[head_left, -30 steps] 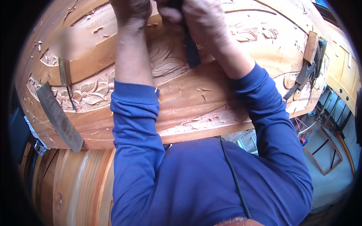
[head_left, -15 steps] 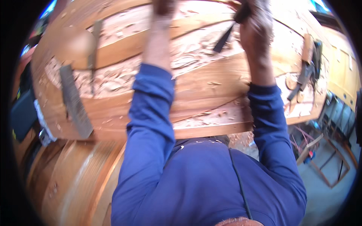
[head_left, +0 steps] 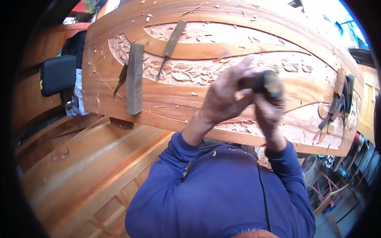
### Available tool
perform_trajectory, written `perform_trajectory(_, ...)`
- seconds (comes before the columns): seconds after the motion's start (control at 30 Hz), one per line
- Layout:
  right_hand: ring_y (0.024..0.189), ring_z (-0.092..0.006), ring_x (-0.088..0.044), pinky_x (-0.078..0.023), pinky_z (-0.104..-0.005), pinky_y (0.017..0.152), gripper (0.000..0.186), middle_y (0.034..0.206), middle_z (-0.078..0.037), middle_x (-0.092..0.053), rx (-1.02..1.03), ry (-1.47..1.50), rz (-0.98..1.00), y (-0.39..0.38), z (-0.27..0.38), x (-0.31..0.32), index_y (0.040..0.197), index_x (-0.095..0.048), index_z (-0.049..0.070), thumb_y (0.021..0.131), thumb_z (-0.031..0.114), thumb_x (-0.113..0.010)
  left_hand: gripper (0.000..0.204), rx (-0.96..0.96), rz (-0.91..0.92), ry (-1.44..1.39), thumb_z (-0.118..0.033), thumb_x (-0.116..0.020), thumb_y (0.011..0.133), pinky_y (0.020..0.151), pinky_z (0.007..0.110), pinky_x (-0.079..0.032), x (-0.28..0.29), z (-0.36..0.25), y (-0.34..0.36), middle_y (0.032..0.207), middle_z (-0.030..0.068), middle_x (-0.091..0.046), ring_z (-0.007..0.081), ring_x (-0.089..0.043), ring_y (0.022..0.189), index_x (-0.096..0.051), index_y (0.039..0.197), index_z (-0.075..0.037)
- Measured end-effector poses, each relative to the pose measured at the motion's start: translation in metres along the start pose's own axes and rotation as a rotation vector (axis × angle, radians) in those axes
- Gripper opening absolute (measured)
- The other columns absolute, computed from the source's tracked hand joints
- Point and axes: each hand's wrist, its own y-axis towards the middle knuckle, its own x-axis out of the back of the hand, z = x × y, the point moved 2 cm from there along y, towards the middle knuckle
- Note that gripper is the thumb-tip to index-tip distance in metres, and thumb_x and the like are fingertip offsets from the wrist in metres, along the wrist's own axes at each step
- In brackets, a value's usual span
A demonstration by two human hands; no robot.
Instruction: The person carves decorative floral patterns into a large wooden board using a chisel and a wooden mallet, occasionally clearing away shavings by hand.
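Note:
My left hand point(head_left: 224, 95) and my right hand point(head_left: 269, 113) meet above a carved wooden panel point(head_left: 166, 101), gripping a dark tool with a worn, light end point(head_left: 270, 82). The left fingers curl at its left side; the right hand is under the end facing me. The tool's far part is hidden and motion blurs the fingers. Leaf carvings point(head_left: 182, 73) run behind my hands, among scattered shavings. On the panel's left lie a grey wooden block point(head_left: 134, 79), a wooden-handled chisel point(head_left: 174, 37) and a smaller dark tool point(head_left: 121, 77).
Several tools point(head_left: 339, 95) cluster at the panel's right end. A black case point(head_left: 57, 75) stands beyond its left edge. Wooden boards and doors point(head_left: 79, 166) lie at lower left. A wooden frame point(head_left: 329, 198) and other clutter stand on the floor at lower right.
Both hands have come down from the far part of the panel toward my body and closer together, with the dark tool turned end toward me. The view has also shifted, showing more at left.

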Motion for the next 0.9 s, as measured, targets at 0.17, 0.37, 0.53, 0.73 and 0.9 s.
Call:
perform_trajectory(0.17,0.123,-0.039,-0.061,-0.052,-0.0463,0.101,0.074,0.133,-0.019,-0.06,0.172,-0.854,0.295,0.001,-0.032,-0.048,0.146,-0.053,0.009,0.079,0.014,-0.087,0.036,0.283,-0.098,0.211,-0.022,-0.077,0.092,0.074,0.036,-0.059,0.078,0.029,-0.074,0.096,0.0113,-0.075,0.02,-0.074,0.089,-0.071,0.123,-0.005)
perform_trajectory(0.37,0.096,-0.029,-0.067,-0.057,-0.0396,0.083,0.076,0.109,-0.014,-0.064,-0.276,-0.89,0.463,-0.041,-0.046,-0.019,0.153,-0.049,0.013,0.086,0.024,-0.084,0.045,0.622,-0.258,1.101,-0.036,-0.081,0.089,0.085,0.045,-0.054,0.21,0.069,-0.096,0.108,0.0166,-0.074,0.0364,-0.071,0.098,-0.074,0.121,-0.005)
perform_trajectory(0.53,0.085,-0.0328,-0.065,-0.057,-0.0414,0.074,0.07,0.099,-0.013,-0.061,-0.169,-1.059,0.353,-0.063,-0.035,0.013,0.152,-0.051,0.015,0.09,0.032,-0.079,0.056,1.004,-0.032,1.022,-0.042,-0.081,0.087,0.088,0.047,-0.052,0.225,0.077,-0.076,0.117,0.0186,-0.075,0.039,-0.071,0.1,-0.07,0.134,-0.012)
perform_trajectory(0.73,0.104,-0.0302,-0.067,-0.057,-0.0412,0.088,0.066,0.116,-0.013,-0.067,0.004,-1.34,0.224,-0.047,-0.009,0.035,0.15,-0.054,0.014,0.09,0.025,-0.079,0.053,0.873,-0.089,0.849,-0.037,-0.079,0.089,0.089,0.043,-0.053,0.236,0.099,-0.084,0.115,0.0172,-0.076,0.0367,-0.073,0.101,-0.069,0.135,-0.014)
perform_trajectory(0.9,0.136,-0.0283,-0.054,-0.039,-0.0468,0.117,0.057,0.142,-0.006,-0.064,0.165,-1.857,0.355,-0.02,0.04,0.101,0.145,-0.06,0.016,0.094,0.041,-0.071,0.052,0.904,-0.18,0.855,-0.036,-0.08,0.089,0.088,0.042,-0.054,0.24,0.075,-0.085,0.113,0.0154,-0.077,0.0321,-0.074,0.101,-0.07,0.132,-0.01)
